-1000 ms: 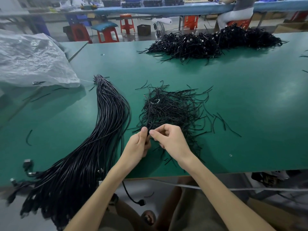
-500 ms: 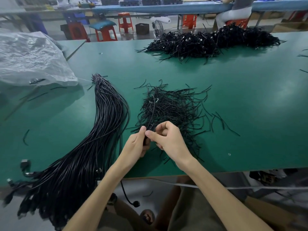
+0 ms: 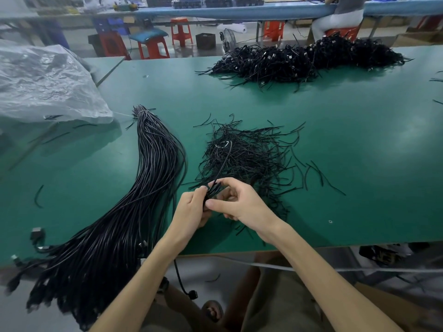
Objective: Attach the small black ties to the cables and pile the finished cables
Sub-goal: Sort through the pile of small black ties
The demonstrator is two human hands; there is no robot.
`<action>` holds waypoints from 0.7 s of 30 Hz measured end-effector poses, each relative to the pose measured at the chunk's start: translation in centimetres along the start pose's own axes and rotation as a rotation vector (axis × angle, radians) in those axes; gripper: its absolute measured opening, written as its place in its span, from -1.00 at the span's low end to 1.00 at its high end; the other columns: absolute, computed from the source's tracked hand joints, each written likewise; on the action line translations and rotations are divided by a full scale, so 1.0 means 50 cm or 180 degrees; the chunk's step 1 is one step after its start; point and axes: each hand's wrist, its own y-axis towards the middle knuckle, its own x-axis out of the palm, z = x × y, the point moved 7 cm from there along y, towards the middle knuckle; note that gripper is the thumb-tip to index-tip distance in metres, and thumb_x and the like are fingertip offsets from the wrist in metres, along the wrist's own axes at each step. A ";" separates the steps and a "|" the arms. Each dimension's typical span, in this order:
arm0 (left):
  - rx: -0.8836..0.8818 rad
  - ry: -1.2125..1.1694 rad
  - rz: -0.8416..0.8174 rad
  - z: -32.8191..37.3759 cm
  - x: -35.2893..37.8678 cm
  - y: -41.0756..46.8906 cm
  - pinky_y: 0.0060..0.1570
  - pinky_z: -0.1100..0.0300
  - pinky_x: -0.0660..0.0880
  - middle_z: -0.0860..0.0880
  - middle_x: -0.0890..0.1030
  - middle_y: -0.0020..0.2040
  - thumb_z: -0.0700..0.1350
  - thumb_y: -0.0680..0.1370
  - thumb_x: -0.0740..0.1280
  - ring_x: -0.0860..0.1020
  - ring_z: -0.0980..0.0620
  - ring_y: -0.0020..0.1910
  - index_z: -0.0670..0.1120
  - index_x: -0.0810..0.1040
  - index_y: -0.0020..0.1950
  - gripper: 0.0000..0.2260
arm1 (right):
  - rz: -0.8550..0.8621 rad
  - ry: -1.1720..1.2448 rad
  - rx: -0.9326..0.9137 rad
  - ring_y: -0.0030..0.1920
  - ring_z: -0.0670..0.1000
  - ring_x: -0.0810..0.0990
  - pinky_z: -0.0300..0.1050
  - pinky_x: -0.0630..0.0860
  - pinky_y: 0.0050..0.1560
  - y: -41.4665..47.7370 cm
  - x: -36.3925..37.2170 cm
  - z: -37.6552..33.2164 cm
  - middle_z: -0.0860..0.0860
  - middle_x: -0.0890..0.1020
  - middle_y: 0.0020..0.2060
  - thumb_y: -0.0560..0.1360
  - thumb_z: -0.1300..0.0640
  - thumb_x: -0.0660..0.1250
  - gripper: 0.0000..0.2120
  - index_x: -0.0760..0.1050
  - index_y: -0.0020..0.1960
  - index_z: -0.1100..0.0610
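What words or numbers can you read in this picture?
None can be read.
The cables, ties, bag and stools show no writing.
The crates on the far bench are too small and blurred to tell.

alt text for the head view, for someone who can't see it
The left hand and right hand pinch a folded black cable above a green table, just in front of a loose heap of ties. A long cable bundle lies to the left, a pile of finished cables at the far side.
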 end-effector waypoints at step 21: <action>0.0009 -0.0350 0.0095 -0.001 -0.015 -0.004 -0.58 0.34 0.06 0.08 0.18 -0.51 -0.18 0.68 0.08 0.10 0.12 -0.57 -0.12 0.30 -0.31 -0.66 | 0.0183 -0.2348 -0.1024 -0.12 0.03 0.52 0.08 0.49 -0.06 -0.040 0.046 -0.065 -0.04 0.57 -0.14 0.67 0.05 0.28 -0.82 0.47 -0.05 0.11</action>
